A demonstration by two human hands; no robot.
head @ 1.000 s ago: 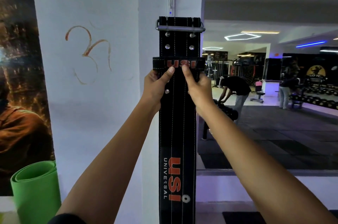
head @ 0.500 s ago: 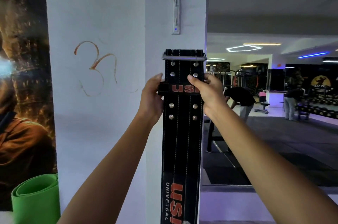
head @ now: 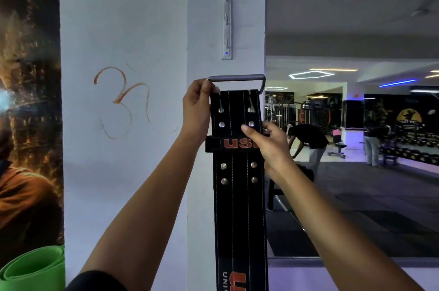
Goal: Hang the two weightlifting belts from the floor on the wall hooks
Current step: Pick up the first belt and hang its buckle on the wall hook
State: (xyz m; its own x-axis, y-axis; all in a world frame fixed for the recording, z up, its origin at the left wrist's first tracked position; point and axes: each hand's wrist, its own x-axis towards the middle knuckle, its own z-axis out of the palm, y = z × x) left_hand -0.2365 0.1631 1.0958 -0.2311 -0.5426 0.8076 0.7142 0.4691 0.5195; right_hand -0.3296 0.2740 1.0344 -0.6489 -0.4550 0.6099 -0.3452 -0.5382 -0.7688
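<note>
A black weightlifting belt (head: 238, 191) with red USI lettering hangs straight down in front of a white pillar. Its grey metal buckle (head: 237, 77) is swung up above the belt's top end. My left hand (head: 198, 110) pinches the buckle's left corner and the belt's left edge. My right hand (head: 267, 141) grips the belt's right edge at the keeper loop. A white strip of wall hooks (head: 226, 14) runs vertically on the pillar just above the buckle, with nothing on it. Only one belt is in view.
A rolled green mat (head: 33, 267) stands at the lower left below a dark poster (head: 26, 100). To the right a big mirror (head: 356, 148) shows the gym floor, dumbbell racks and people.
The view has tilted upward, bringing the hook strip fully into sight. My left hand has moved up from the keeper loop to the buckle, which now stands flipped up above the belt.
</note>
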